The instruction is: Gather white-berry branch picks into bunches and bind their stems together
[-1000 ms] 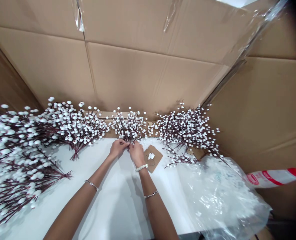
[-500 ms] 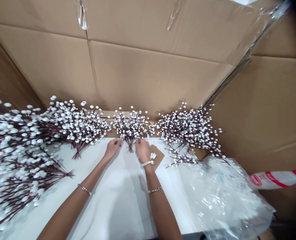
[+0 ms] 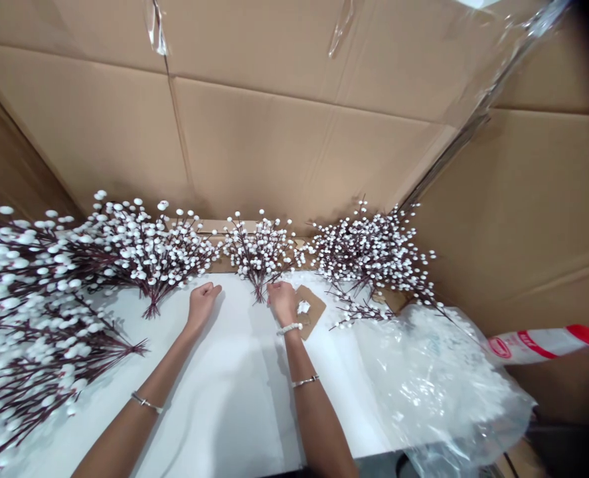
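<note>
A small bunch of white-berry sprays (image 3: 260, 255) with dark red-brown stems lies at the back of the white tabletop (image 3: 244, 372), its stem ends towards me. My right hand (image 3: 282, 302) is closed just right of those stems, fingertips curled in beside them. Whatever it pinches is hidden by the fingers. Further left, my left hand (image 3: 203, 305) makes a fist apart from the bunch, and nothing sticks out of it. It sits between that bunch and a larger berry bunch (image 3: 151, 292). A brown card piece (image 3: 314, 315) with a torn white patch lies beside my right wrist.
More berry sprays (image 3: 35, 318) crowd the left side. Another pile of sprays (image 3: 374, 255) stands at the back right. Clear plastic bags (image 3: 438, 385) cover the right table edge, near a red-and-white printed wrapper (image 3: 543, 345). Tall cardboard walls (image 3: 254, 139) rise behind.
My left hand has moved away from the small bunch, leftward and slightly towards me, curling into a fist. My right hand stays beside the stems, shifted only slightly.
</note>
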Motion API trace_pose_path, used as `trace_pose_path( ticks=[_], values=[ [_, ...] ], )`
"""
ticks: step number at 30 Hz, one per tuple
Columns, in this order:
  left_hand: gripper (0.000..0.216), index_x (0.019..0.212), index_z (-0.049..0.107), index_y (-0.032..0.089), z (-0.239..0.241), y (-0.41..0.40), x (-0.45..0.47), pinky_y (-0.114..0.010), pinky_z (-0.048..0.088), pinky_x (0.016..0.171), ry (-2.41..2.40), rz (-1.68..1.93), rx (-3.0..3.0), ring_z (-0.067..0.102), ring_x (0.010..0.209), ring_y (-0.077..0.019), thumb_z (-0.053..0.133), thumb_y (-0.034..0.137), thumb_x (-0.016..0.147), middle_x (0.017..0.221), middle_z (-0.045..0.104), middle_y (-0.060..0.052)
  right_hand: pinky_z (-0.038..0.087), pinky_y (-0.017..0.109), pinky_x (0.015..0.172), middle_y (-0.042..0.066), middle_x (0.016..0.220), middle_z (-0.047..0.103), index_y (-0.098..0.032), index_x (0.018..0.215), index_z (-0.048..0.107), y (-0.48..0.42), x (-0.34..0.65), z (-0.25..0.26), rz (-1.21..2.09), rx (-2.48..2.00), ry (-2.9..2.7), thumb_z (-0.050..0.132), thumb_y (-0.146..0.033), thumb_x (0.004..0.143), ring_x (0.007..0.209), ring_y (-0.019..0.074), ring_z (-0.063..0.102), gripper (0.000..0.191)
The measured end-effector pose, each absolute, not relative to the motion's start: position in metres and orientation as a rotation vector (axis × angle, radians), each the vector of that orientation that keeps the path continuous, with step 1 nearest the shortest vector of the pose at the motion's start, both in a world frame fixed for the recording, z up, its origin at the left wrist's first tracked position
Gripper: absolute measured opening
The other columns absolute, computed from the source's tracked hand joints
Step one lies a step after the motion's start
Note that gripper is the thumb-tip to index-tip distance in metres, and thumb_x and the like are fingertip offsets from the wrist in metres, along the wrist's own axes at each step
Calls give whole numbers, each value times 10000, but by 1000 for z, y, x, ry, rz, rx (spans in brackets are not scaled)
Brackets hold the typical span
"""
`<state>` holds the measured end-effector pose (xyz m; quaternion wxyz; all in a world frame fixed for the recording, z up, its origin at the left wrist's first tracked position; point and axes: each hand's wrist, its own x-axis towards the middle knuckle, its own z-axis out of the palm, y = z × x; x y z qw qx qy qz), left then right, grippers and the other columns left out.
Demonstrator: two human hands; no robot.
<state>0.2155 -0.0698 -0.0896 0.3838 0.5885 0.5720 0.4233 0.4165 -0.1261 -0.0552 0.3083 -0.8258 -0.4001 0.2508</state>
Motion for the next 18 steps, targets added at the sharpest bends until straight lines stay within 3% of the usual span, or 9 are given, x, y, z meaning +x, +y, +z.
trace_pose_path(
  ticks=[5,11,18],
  values=[
    [447,584,382,157,-96,-77,209,-207,343,517,1471,1099,1470,341,494,-69,628,341,909,540,309,77,471,234,636,33,598,696,-124,908,696,-133,408,-66,639,-2086,-954,498,-294,934,582,148,658,262],
    [457,580,355,164,-99,-76,209,-209,324,521,1446,1111,1470,323,499,-71,619,335,912,544,278,78,441,213,588,4,557,683,-151,882,705,-132,404,-57,629,-2009,-964,514,-292,894,561,150,652,238],
    [478,567,332,168,-100,-79,211,-211,309,518,1422,1067,1516,310,497,-72,622,340,906,538,258,78,501,264,677,-14,628,654,-133,889,685,-105,417,-41,595,-2070,-976,542,-360,956,614,123,630,277]
  ],
)
